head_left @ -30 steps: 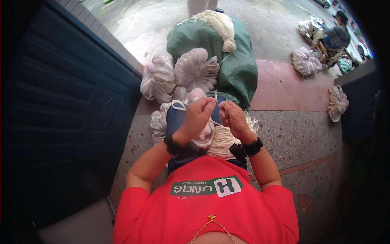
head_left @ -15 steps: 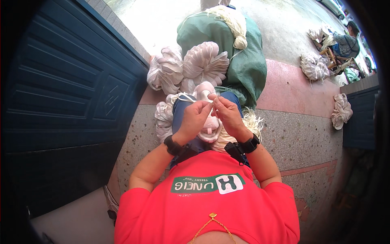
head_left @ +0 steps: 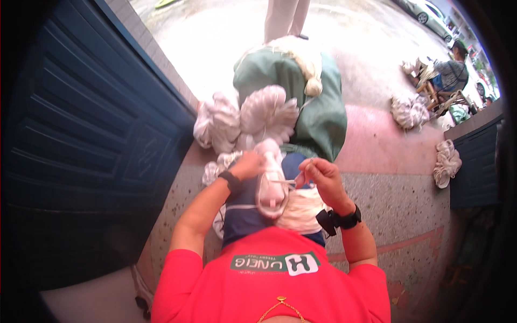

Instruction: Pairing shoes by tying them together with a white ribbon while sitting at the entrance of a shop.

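Observation:
A pale pink shoe (head_left: 272,191) lies lengthwise on my lap, its heel toward me. Fingers pinched, my right hand (head_left: 325,180) is held just right of the shoe. A white shoelace (head_left: 283,182) runs from the shoe's opening to those fingers. My left hand (head_left: 249,165) rests against the shoe's left side near the toe; its fingers are blurred, so their grip is unclear. Beside the shoe, a bundle of cream laces (head_left: 306,211) lies over my right thigh. Another pale strand crosses my left thigh.
Ahead stands a stuffed green sack (head_left: 323,116) topped by a knotted cream lace bundle (head_left: 313,86). Bunches of pale shoes (head_left: 269,114) lean against it. A dark blue door (head_left: 91,124) stands at left. A person stands beyond the sack; another person (head_left: 452,70) sits at far right.
My hands have parted from their meeting point above the shoe. The right moved right and toward me with the lace; the left went to the shoe's left side. The view has tilted up.

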A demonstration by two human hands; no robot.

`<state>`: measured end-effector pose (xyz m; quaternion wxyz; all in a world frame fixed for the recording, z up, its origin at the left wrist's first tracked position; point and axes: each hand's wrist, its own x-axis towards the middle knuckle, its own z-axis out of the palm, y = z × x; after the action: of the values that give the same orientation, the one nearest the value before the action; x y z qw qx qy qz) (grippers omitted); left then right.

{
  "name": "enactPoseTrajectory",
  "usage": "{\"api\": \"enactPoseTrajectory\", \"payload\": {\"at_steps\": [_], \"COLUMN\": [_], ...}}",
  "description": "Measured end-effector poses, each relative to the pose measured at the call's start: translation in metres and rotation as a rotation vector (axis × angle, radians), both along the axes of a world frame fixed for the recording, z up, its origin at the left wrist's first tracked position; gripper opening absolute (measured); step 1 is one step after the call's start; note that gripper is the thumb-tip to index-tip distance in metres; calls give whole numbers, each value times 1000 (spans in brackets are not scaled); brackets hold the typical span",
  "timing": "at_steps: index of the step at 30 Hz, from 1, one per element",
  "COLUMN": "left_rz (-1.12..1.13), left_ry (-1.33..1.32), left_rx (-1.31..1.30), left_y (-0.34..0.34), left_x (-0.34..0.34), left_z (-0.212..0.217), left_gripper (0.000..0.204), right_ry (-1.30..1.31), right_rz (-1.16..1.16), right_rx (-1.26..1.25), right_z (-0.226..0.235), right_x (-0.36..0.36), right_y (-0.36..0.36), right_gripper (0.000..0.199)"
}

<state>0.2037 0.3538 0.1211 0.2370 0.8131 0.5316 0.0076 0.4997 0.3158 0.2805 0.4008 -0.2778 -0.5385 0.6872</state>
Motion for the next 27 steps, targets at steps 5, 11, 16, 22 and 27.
{"api": "enactPoseTrajectory", "payload": {"at_steps": [5, 11, 16, 22, 27], "left_rz": [33, 266, 427, 735, 740], "left_ry": [-194, -612, -629, -1152, -995], "left_rx": [-220, -451, -421, -640, -613], "left_y": [19, 19, 0, -35, -45], "left_x": [-4, 14, 25, -1, -7], "left_z": [2, 26, 16, 22, 28], "left_gripper": [34, 28, 25, 25, 20], "right_ry": [14, 184, 146, 151, 24], "right_rz": [-28, -271, -201, 61, 252], "right_rx": [65, 499, 630, 515, 584], "right_z": [102, 233, 254, 237, 214], "right_x": [8, 82, 106, 87, 25], "right_y": [20, 50, 78, 73, 71], "right_gripper": [22, 20, 26, 37, 38]}}
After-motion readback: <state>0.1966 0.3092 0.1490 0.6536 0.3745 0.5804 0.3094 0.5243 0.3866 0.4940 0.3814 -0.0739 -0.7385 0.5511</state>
